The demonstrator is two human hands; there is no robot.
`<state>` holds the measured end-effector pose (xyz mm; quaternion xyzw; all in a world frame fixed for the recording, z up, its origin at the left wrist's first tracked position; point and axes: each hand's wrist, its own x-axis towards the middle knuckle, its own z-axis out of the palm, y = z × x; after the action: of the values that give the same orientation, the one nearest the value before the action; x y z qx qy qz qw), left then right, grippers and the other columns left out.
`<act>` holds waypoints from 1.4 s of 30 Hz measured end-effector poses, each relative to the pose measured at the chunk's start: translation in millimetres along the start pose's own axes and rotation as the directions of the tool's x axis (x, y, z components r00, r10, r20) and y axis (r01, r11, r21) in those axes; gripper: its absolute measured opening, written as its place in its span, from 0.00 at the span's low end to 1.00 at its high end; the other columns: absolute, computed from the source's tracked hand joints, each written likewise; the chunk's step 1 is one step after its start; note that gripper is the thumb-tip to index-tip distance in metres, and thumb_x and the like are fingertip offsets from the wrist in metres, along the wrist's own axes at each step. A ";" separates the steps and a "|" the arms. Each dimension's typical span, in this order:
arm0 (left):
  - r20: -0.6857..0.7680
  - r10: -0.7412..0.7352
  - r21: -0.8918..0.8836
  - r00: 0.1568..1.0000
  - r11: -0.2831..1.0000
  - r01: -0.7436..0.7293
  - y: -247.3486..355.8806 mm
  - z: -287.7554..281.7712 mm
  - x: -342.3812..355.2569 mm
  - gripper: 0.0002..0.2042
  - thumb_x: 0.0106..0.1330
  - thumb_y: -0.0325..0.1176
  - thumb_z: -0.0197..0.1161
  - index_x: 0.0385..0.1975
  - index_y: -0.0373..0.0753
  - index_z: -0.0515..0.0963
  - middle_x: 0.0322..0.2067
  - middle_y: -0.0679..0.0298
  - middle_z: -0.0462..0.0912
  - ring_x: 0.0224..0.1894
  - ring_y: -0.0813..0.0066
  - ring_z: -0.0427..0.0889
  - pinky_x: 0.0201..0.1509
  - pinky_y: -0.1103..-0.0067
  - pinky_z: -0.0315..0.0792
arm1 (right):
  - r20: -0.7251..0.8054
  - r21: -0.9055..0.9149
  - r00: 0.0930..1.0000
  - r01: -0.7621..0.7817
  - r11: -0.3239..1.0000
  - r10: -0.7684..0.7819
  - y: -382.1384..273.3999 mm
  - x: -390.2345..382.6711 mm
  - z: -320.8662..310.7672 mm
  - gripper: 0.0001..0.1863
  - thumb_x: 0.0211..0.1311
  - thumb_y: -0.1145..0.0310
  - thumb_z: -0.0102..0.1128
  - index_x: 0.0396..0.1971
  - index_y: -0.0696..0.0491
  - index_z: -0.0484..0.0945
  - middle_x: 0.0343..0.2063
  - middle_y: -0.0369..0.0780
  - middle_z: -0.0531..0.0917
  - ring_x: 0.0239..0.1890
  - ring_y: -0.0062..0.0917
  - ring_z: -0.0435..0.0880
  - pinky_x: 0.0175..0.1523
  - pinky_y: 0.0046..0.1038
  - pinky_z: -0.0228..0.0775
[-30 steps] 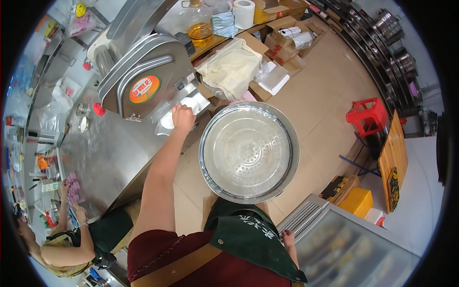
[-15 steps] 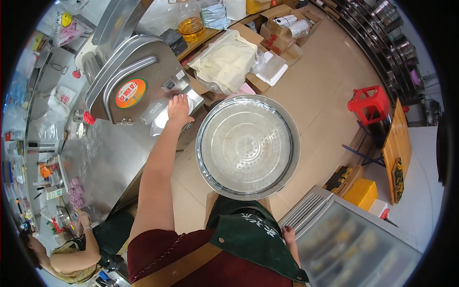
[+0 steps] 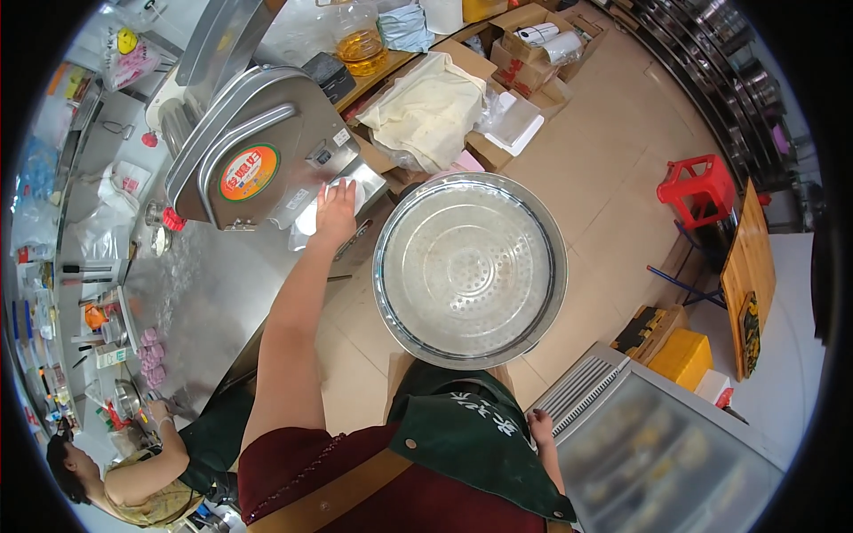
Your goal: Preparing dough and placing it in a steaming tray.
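My left arm reaches forward, and my left hand [image 3: 336, 211] lies with fingers stretched over the bright lower edge of a grey metal machine [image 3: 298, 147] on the steel worktable. The machine has a bent bar handle and an orange oval sticker; a clear plastic sheet [image 3: 300, 233] hangs by my wrist. My right hand [image 3: 539, 426] hangs low at my side, fingers curled, nothing visible in it. Directly before me is a large round metal steamer pan [image 3: 469, 266] with small holes or dimples in its bottom. What it rests on is hidden.
To the left runs the steel worktable [image 3: 204, 284], where a co-worker [image 3: 147, 471] handles small things. Ahead are cardboard boxes [image 3: 524, 67] and a cream cloth [image 3: 422, 111]. At right stand a red stool [image 3: 696, 191], a folding wooden table [image 3: 746, 275] and a glass-topped freezer [image 3: 662, 435].
The whole view has shifted slightly, moving most things a little to the right. My left hand stays at the machine's edge, and the pan still stands before me.
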<state>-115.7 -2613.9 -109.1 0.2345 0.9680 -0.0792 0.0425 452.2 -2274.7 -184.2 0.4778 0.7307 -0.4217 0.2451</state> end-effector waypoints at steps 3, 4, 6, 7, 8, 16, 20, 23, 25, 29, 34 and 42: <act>-0.035 0.007 -0.139 0.999 0.990 -0.012 -3.1 -6.3 1.8 0.35 0.42 0.29 0.63 0.54 0.35 0.56 0.55 0.54 0.58 0.56 0.63 0.59 0.61 0.68 0.47 | -0.002 0.074 1.000 0.003 0.997 -0.003 7.6 7.6 -2.0 0.20 0.53 0.67 0.52 0.43 0.66 0.67 0.26 0.42 0.77 0.24 0.23 0.75 0.29 0.23 0.67; -0.033 0.006 -0.138 0.999 0.990 -0.011 -5.6 -5.5 2.6 0.35 0.42 0.29 0.63 0.54 0.35 0.56 0.55 0.54 0.58 0.56 0.63 0.59 0.61 0.68 0.47 | 0.000 0.070 1.000 -0.002 0.998 0.002 6.8 8.8 -3.2 0.21 0.53 0.67 0.52 0.43 0.65 0.67 0.25 0.42 0.77 0.24 0.22 0.74 0.27 0.23 0.66; -0.130 0.001 -0.286 0.991 0.957 -0.039 -12.3 -3.0 4.6 0.29 0.42 0.26 0.61 0.49 0.32 0.61 0.52 0.51 0.61 0.54 0.60 0.61 0.60 0.68 0.51 | 0.003 0.079 1.000 -0.017 0.997 0.017 5.2 10.1 -4.1 0.21 0.52 0.67 0.52 0.43 0.65 0.67 0.25 0.42 0.77 0.24 0.22 0.74 0.27 0.23 0.66; -0.128 -0.001 -0.285 0.992 0.958 -0.036 -15.9 -0.9 5.8 0.29 0.42 0.26 0.61 0.49 0.32 0.61 0.52 0.51 0.61 0.54 0.60 0.61 0.60 0.68 0.51 | 0.003 0.087 1.000 -0.029 0.996 0.029 4.6 10.7 -4.5 0.21 0.52 0.67 0.52 0.43 0.65 0.67 0.25 0.42 0.77 0.25 0.22 0.74 0.28 0.23 0.66; -0.133 -0.008 -0.311 0.991 0.950 -0.034 -19.6 1.1 6.6 0.27 0.41 0.26 0.61 0.45 0.32 0.63 0.51 0.50 0.63 0.54 0.58 0.62 0.59 0.68 0.53 | 0.006 0.085 1.000 -0.029 0.996 0.028 4.0 10.9 -3.7 0.21 0.52 0.67 0.52 0.43 0.65 0.67 0.25 0.42 0.77 0.25 0.22 0.74 0.28 0.23 0.66; -0.348 0.037 -0.179 0.937 0.978 -0.105 -18.7 5.9 1.2 0.12 0.41 0.27 0.61 0.28 0.32 0.72 0.44 0.51 0.69 0.49 0.59 0.66 0.56 0.66 0.56 | 0.022 -0.017 1.000 -0.021 1.000 0.021 -33.3 -4.6 -4.6 0.19 0.52 0.66 0.53 0.41 0.63 0.70 0.31 0.48 0.78 0.34 0.32 0.78 0.40 0.27 0.68; -0.442 -0.045 -0.168 0.896 0.985 -0.033 -0.6 -16.4 1.8 0.06 0.42 0.29 0.60 0.20 0.34 0.75 0.37 0.57 0.73 0.42 0.63 0.70 0.48 0.68 0.60 | 0.038 0.015 0.998 -0.045 0.999 0.045 -37.1 0.5 -14.1 0.19 0.52 0.68 0.52 0.42 0.63 0.69 0.32 0.47 0.78 0.35 0.29 0.77 0.41 0.25 0.67; -0.473 -0.216 -0.277 0.854 0.957 0.088 23.0 -24.9 3.0 0.05 0.42 0.29 0.59 0.19 0.36 0.76 0.31 0.63 0.74 0.37 0.66 0.70 0.42 0.71 0.60 | 0.013 -0.003 1.000 0.000 1.000 0.000 -22.1 15.8 -26.5 0.19 0.52 0.68 0.52 0.42 0.64 0.69 0.30 0.46 0.78 0.33 0.26 0.77 0.39 0.25 0.68; -0.505 -0.297 -0.334 0.810 0.933 0.134 39.3 -29.6 3.5 0.05 0.42 0.29 0.59 0.20 0.37 0.77 0.28 0.65 0.74 0.36 0.67 0.70 0.40 0.72 0.59 | -0.040 0.043 0.998 0.046 0.998 -0.044 -12.4 31.1 -37.0 0.19 0.51 0.66 0.54 0.41 0.63 0.70 0.28 0.47 0.78 0.32 0.30 0.78 0.38 0.27 0.68; -0.529 -0.397 -0.506 0.751 0.857 0.096 87.6 -38.0 -17.2 0.04 0.42 0.30 0.60 0.20 0.39 0.76 0.28 0.67 0.74 0.36 0.68 0.71 0.41 0.71 0.59 | -0.163 0.015 0.955 0.255 0.967 -0.249 -33.7 70.1 -66.9 0.17 0.53 0.68 0.53 0.39 0.63 0.70 0.26 0.41 0.78 0.26 0.23 0.76 0.32 0.21 0.68; -0.454 -0.288 -0.583 0.843 0.811 -0.037 198.2 -55.9 -85.2 0.05 0.39 0.27 0.61 0.18 0.42 0.76 0.29 0.67 0.74 0.37 0.67 0.70 0.43 0.71 0.59 | 0.137 0.471 0.949 0.190 0.862 -0.285 -127.8 88.0 -106.4 0.14 0.58 0.65 0.48 0.37 0.60 0.71 0.28 0.40 0.77 0.27 0.20 0.76 0.34 0.20 0.70; -0.446 -0.127 -0.577 0.886 0.797 -0.176 351.1 -105.7 -147.4 0.12 0.35 0.29 0.63 0.24 0.45 0.77 0.34 0.67 0.73 0.42 0.69 0.70 0.50 0.65 0.54 | 0.764 0.565 0.550 -0.319 0.761 -0.336 -240.8 88.4 -149.2 0.25 0.62 0.51 0.36 0.39 0.59 0.70 0.32 0.41 0.77 0.31 0.23 0.76 0.38 0.25 0.70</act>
<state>171.9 -2353.5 -34.3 0.2337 0.9203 0.2918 -0.1158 203.5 -2149.6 -81.3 0.2677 0.3324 -0.8218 0.3775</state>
